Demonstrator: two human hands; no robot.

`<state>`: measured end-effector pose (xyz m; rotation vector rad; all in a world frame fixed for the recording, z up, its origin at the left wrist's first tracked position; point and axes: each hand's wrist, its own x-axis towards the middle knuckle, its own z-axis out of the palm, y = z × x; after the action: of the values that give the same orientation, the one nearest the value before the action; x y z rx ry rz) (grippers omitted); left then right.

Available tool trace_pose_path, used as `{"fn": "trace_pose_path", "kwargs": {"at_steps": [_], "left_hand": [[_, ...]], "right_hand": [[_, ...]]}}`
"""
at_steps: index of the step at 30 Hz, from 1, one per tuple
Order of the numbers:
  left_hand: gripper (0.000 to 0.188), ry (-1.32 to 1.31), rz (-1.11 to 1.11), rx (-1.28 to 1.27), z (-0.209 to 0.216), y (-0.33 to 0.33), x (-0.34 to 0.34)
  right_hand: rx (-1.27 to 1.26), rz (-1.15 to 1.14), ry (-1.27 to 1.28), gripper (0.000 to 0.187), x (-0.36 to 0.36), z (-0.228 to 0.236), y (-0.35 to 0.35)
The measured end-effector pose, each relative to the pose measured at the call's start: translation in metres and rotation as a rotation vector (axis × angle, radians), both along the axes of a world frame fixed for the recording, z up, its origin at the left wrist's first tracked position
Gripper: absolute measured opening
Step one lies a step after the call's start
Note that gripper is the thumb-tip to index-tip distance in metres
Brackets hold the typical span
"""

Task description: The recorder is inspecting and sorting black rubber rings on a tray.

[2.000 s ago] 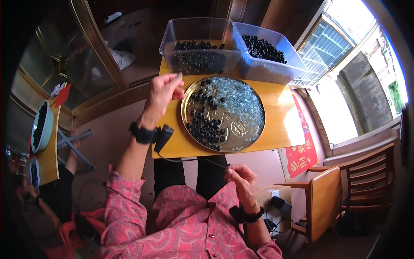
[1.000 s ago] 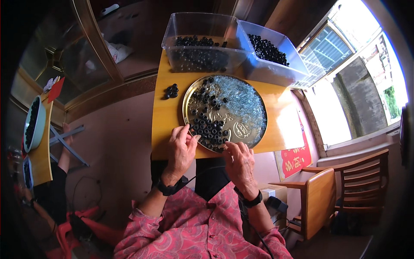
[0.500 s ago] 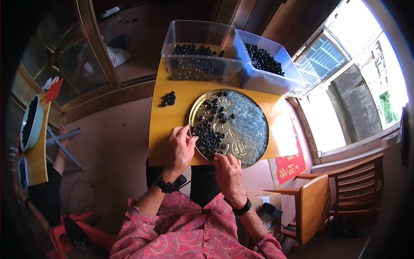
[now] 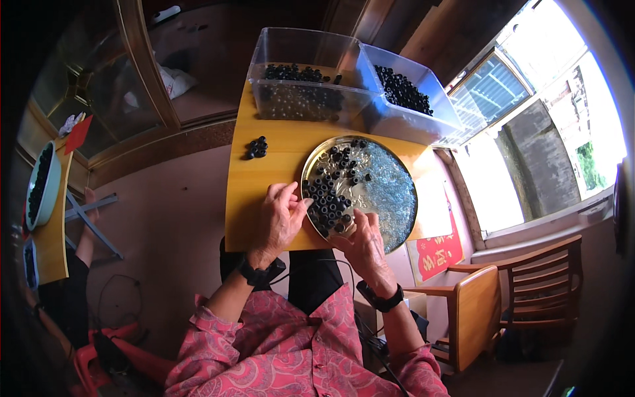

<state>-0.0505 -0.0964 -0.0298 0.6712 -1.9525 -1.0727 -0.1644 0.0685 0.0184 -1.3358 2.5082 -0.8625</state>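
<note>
A round metal tray (image 4: 305, 165) with a gold rim lies on the small wooden table. Its left part holds many small black ring-shaped pieces (image 4: 324, 198). Small clear bluish bits (image 4: 390, 192) are spread over its right part. At the tray's left rim is my left hand (image 4: 283, 217), thumb and fingertips drawn together beside the black pieces; anything between them is too small to make out. My right hand (image 4: 364, 246) reaches over the near rim with bent fingers, close to the lowest black pieces. What its fingers hold, if anything, is hidden.
Two clear plastic bins (image 4: 314, 99) (image 4: 413, 119) with black pieces stand at the table's back. A small pile of black pieces (image 4: 256, 147) lies left of the tray. A wooden chair (image 4: 476, 317) stands at right. A person's leg (image 4: 86, 231) shows by the left table.
The tray sits slightly farther right on the table. My right hand has shifted right and turned, its fingers more bent. My left hand has moved a little up and right along the rim.
</note>
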Motion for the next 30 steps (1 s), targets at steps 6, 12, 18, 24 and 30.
{"fn": "trace_pose_path", "kwargs": {"at_steps": [6, 12, 18, 24, 30], "left_hand": [[0.078, -0.103, -0.205, -0.152, 0.009, 0.009, 0.015], [0.06, -0.012, -0.215, 0.09, 0.004, 0.001, 0.004], [0.057, -0.085, -0.148, -0.148, 0.004, 0.007, 0.002], [0.068, -0.137, -0.194, -0.161, 0.006, -0.001, 0.007], [0.097, -0.144, -0.33, 0.047, 0.003, -0.018, 0.005]], "right_hand": [[0.04, 0.043, -0.123, 0.065, -0.005, 0.002, -0.016], [0.132, 0.053, -0.116, 0.071, -0.01, 0.002, -0.034], [0.095, 0.067, -0.004, 0.08, -0.006, 0.003, -0.042], [0.1, 0.127, 0.042, 0.089, -0.015, 0.0, -0.048], [0.079, 0.125, -0.017, 0.091, -0.02, 0.012, -0.053]]}}
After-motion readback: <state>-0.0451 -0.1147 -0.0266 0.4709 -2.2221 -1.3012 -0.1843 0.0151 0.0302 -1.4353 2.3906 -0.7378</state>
